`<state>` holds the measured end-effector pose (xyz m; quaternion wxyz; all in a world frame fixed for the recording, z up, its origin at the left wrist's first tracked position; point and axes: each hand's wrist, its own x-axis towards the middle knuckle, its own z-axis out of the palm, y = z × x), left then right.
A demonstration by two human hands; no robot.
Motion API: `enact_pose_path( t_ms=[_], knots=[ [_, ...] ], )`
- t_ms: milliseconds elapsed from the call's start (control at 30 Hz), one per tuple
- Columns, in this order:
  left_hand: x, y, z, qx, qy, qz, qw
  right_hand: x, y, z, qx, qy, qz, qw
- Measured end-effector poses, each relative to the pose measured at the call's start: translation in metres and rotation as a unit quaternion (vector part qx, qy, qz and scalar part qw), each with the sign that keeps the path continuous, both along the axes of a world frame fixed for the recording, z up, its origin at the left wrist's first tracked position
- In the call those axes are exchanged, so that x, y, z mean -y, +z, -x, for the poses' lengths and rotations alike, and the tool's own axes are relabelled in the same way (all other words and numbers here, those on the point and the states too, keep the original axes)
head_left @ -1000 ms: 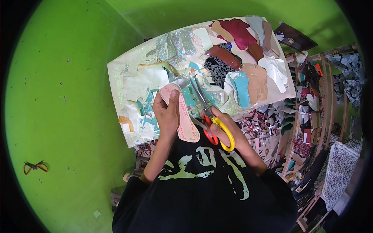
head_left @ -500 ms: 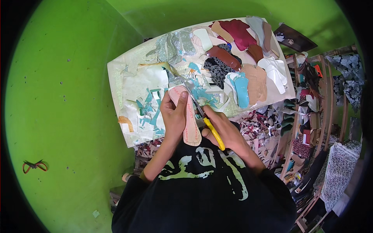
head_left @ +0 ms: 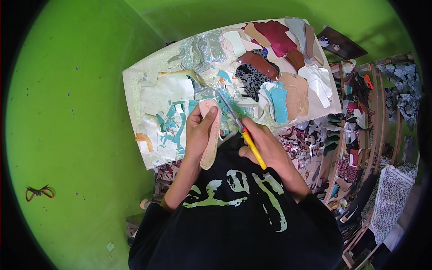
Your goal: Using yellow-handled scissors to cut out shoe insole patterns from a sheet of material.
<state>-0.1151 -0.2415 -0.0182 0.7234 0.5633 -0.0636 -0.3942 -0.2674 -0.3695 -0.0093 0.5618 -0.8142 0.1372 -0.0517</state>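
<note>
Between the thumb and fingers of my left hand (head_left: 200,131) is a pale pink shoe insole (head_left: 211,143), held upright with red print on its face. My right hand (head_left: 263,141) grips a pair of scissors with yellow handles (head_left: 254,150). Their metal blades (head_left: 230,108) point up and away, to the right of the insole and apart from it. Both hands are over the near edge of the work table (head_left: 130,90). Teal offcuts (head_left: 168,121) lie on the table just left of my left hand.
Cut sole shapes in white (head_left: 317,85), teal (head_left: 280,104), tan (head_left: 294,96) and brown (head_left: 258,65) lie on the table's right half. Dark red material (head_left: 274,38) is at the back. Cluttered shelves (head_left: 360,148) stand right, scraps (head_left: 294,144) below; a green wall (head_left: 67,126) rises left.
The scissors have moved slightly right, away from the insole. The insole has turned in my left hand, its lower end swinging left and its face appearing narrower.
</note>
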Motion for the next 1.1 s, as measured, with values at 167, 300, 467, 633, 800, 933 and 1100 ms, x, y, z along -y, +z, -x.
enact_pose_path(
  t_ms=[167, 300, 467, 633, 800, 933, 1100],
  knots=[
    [-0.001, -0.005, 0.000, -0.001, -0.027, -0.007, 1.000, -0.003, 0.006, -0.007, 0.018, 0.015, 0.087, 0.996],
    [-0.005, 0.000, -0.004, -0.013, -0.047, -0.003, 0.999, 0.001, 0.014, -0.005, -0.038, 0.032, 0.063, 0.997],
    [-0.013, 0.006, -0.007, -0.036, -0.066, 0.011, 0.997, 0.008, 0.018, -0.001, -0.011, 0.039, 0.056, 0.998],
    [-0.012, 0.010, -0.006, -0.037, -0.074, 0.008, 0.996, 0.007, 0.007, 0.003, 0.009, 0.027, 0.019, 0.999],
    [-0.015, 0.012, -0.005, -0.009, -0.109, -0.006, 0.994, 0.009, 0.003, 0.002, 0.061, 0.041, 0.107, 0.992],
    [-0.020, 0.022, -0.008, -0.013, -0.137, -0.030, 0.990, 0.016, 0.016, 0.008, -0.084, 0.090, 0.064, 0.990],
    [-0.031, 0.017, -0.014, 0.055, -0.157, -0.025, 0.986, 0.026, 0.023, 0.009, -0.051, 0.085, 0.078, 0.992]
  ],
)
